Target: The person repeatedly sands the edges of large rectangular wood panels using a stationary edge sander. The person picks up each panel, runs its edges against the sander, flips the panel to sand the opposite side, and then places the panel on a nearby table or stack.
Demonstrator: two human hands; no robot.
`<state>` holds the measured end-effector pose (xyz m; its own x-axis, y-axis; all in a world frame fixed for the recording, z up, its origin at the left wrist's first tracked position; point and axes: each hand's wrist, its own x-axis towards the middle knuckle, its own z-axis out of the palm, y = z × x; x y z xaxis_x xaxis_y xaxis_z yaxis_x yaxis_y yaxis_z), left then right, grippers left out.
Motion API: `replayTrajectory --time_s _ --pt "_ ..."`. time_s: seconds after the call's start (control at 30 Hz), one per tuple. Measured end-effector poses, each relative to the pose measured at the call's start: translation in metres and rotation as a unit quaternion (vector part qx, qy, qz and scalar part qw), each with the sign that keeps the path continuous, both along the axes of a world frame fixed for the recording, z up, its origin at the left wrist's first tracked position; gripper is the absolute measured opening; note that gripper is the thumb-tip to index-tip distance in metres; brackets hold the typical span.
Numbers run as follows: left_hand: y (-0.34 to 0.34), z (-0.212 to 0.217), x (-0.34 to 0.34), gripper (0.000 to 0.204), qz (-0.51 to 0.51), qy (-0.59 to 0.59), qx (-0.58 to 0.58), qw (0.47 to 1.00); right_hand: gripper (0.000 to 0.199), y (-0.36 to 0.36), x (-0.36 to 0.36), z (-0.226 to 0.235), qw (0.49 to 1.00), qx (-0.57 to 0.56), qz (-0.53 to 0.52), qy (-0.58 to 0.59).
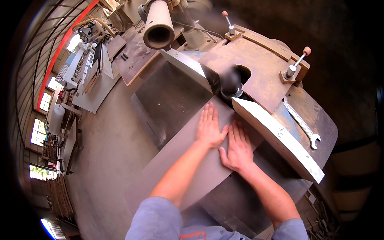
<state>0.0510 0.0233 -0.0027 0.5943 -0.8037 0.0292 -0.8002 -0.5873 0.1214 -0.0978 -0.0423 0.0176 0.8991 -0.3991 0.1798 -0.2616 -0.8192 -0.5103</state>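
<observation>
A flat grey-brown board [196, 170] lies across the dark metal table [172, 100] of a spindle moulder. Pressed flat on it, my left hand [209, 127] has its fingers stretched toward the fence. My right hand [239, 149] rests palm down beside it, thumbs close together, fingers extended. Just beyond the board's far edge, a dark spindle [231, 82] looks blurred in the gap between two pale fence boards. The right fence board [280, 136] runs close past my right fingertips; the left fence board [188, 66] stands farther off.
An open-end wrench [302, 122] lies behind the right fence board. Clamp levers with orange knobs [307, 51] stand on the wooden top [236, 56]. A wide dust pipe [159, 26] hangs at the far side. Left, across the concrete floor [104, 160], are machines and stacked boards [60, 196].
</observation>
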Motion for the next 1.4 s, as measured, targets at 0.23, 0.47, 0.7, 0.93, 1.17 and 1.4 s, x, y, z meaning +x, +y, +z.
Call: replayTrajectory --time_s 0.23,0.47,0.7,0.93,1.17,1.4 --pt "0.003 -0.001 0.015 0.080 -0.010 0.002 -0.029 1.000 0.077 0.001 0.015 0.000 1.000 0.005 0.003 -0.001" --pt "0.005 -0.001 0.029 0.080 -0.010 0.006 -0.037 0.999 0.077 0.004 0.029 -0.004 1.000 -0.007 0.003 0.003" --pt "0.005 -0.003 0.048 0.081 -0.007 0.009 -0.037 0.999 0.077 0.006 0.048 -0.003 1.000 -0.021 0.000 0.001" --pt "0.010 -0.004 0.075 0.081 -0.013 0.002 -0.057 0.998 0.077 0.009 0.074 -0.005 1.000 -0.019 0.003 0.008" --pt "0.011 -0.004 0.097 0.080 -0.009 -0.022 -0.036 0.999 0.077 0.012 0.096 -0.009 1.000 -0.028 0.004 0.005" --pt "0.013 -0.008 0.121 0.081 -0.007 -0.033 -0.029 0.999 0.077 0.013 0.118 -0.011 1.000 -0.021 0.005 0.007"
